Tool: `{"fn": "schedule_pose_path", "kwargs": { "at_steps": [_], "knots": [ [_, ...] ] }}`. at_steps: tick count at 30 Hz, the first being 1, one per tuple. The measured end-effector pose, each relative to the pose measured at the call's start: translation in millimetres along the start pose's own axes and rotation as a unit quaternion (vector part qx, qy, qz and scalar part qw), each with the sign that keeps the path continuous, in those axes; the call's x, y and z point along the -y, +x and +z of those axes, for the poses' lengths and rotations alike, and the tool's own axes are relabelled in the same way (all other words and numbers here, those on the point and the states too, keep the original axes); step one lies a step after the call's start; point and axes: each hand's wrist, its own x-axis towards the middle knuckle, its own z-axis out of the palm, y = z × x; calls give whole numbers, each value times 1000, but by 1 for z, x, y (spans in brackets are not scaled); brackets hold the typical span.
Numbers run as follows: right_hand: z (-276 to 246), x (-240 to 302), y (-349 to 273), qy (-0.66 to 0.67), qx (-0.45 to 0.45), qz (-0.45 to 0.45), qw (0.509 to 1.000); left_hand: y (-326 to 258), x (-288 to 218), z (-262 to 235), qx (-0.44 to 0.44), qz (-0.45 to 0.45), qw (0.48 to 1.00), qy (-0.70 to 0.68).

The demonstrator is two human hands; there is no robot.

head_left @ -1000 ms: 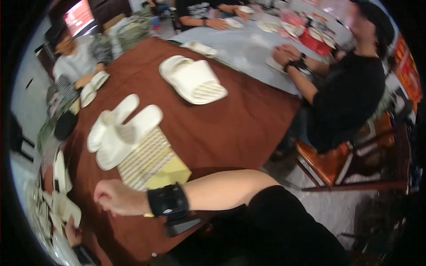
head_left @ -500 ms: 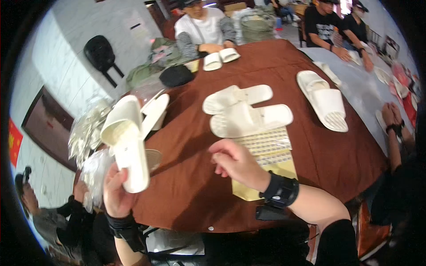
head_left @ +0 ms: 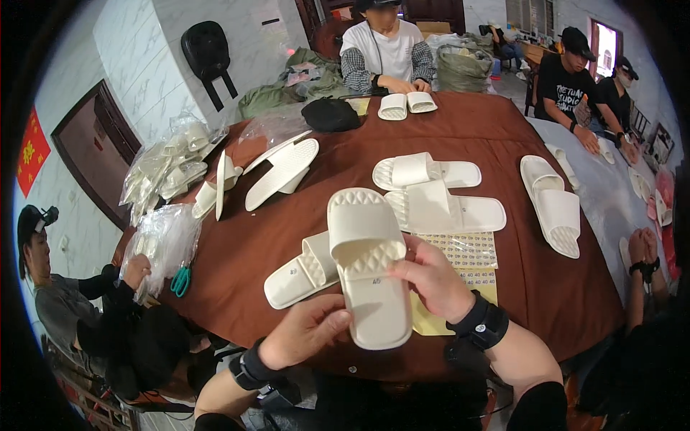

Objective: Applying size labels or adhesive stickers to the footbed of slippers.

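A white slide slipper (head_left: 379, 312) is held up over the near part of the table, heel end toward me, with a small dark mark on its insole. My left hand (head_left: 307, 327) grips its left edge near the heel. My right hand (head_left: 440, 281) is closed on the right edge, the thumb on the insole beside the mark. Just behind lies another white slipper (head_left: 291, 281), partly hidden by the held one. Beyond my right hand is a yellow sticker sheet (head_left: 471, 251) with rows of small printed labels, under the edge of a pair of slippers (head_left: 478, 214).
A brown cloth (head_left: 230, 287) covers the table. More slippers stand at left (head_left: 287, 169) and right (head_left: 560, 212). Bagged slippers (head_left: 172, 169), teal-handled scissors (head_left: 181, 281) and a black cap (head_left: 329, 115) lie around. Co-workers sit at left, across (head_left: 388, 54) and right.
The slipper has come from the left to the middle in front of me. My right hand, empty before, now holds it too. The view has shifted.
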Motion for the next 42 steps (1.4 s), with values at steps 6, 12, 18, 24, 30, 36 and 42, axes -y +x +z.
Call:
{"fn": "schedule_pose_path", "kwargs": {
  "at_steps": [6,12,18,24,30,36,42],
  "knots": [
    [-16,-1,6,-32,-44,-10,998,16,5,-82,-225,232,811,488],
    [-21,-16,16,-60,-75,-45,994,32,32,-129,-43,66,853,516],
    [-26,-18,16,-96,-67,-50,992,18,51,-105,-155,139,772,601],
    [-25,-19,14,-130,-10,40,991,-4,54,-63,-278,105,728,618],
    [-24,-30,16,-135,21,54,989,-11,58,-35,-263,88,805,525],
    [-26,-39,21,-224,35,56,972,-10,60,-19,-273,111,829,476],
    [-17,-47,13,-500,-91,-149,848,-9,65,-18,-287,152,838,438]
  ]
}}
